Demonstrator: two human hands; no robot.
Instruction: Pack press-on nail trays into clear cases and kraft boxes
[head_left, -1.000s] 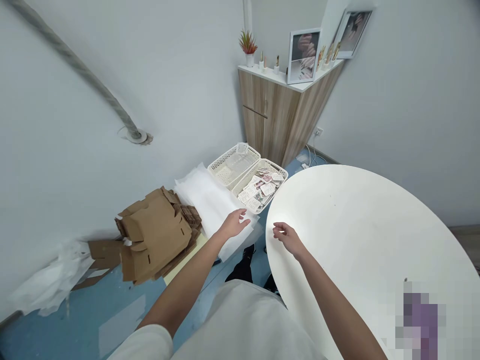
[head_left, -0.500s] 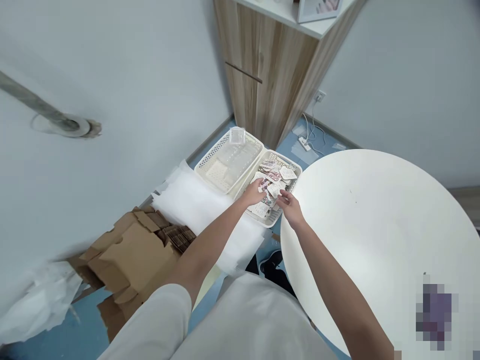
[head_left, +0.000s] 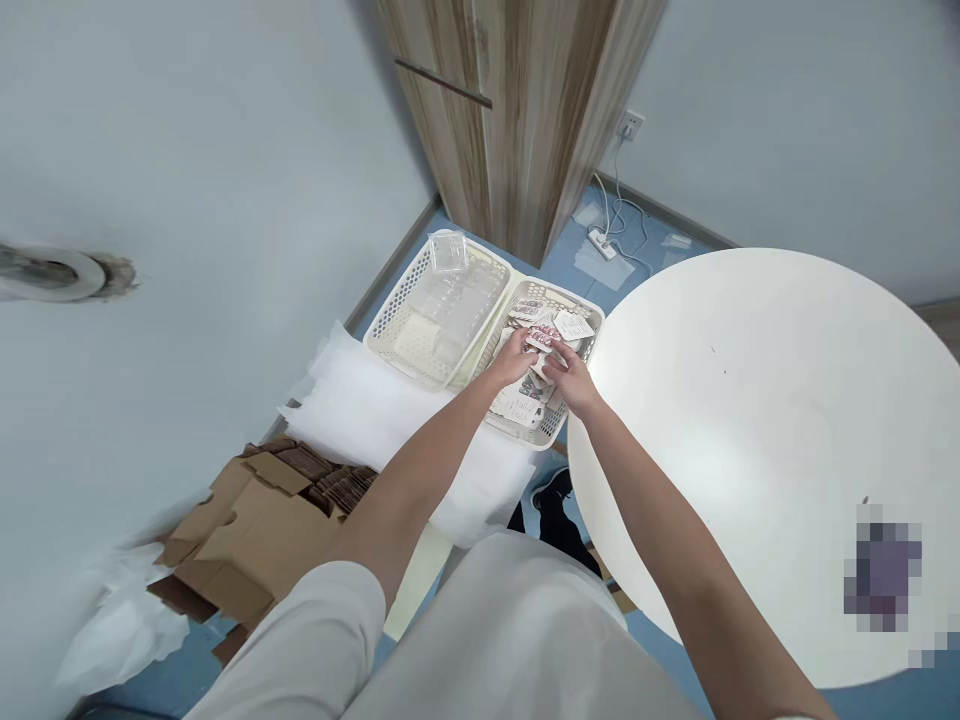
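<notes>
Both hands are over a white plastic basket (head_left: pixel 550 432) filled with printed cards (head_left: pixel 517 405), some showing coloured pictures and some text. My left hand (head_left: pixel 513 362) is closed on a few small printed cards (head_left: pixel 543 337) with reddish print. From the other side, my right hand (head_left: pixel 571 382) has its fingers bent in against the same cards. The fingertips partly cover them, so how many there are cannot be told. A loose white card (head_left: pixel 573 326) lies at the basket's far right.
To the left, a second white basket (head_left: pixel 390 350) holds clear plastic boxes (head_left: pixel 448 252). White foam sheets (head_left: pixel 360 400) and flattened cardboard boxes (head_left: pixel 262 540) lie nearer me. A round white table (head_left: pixel 750 400) stands right, a wooden cabinet (head_left: pixel 517 120) behind. A power strip (head_left: pixel 601 243) is on the floor.
My hands have come closer together over the basket, and the right fingers now meet the cards by the left hand. The camera view has tilted down slightly.
</notes>
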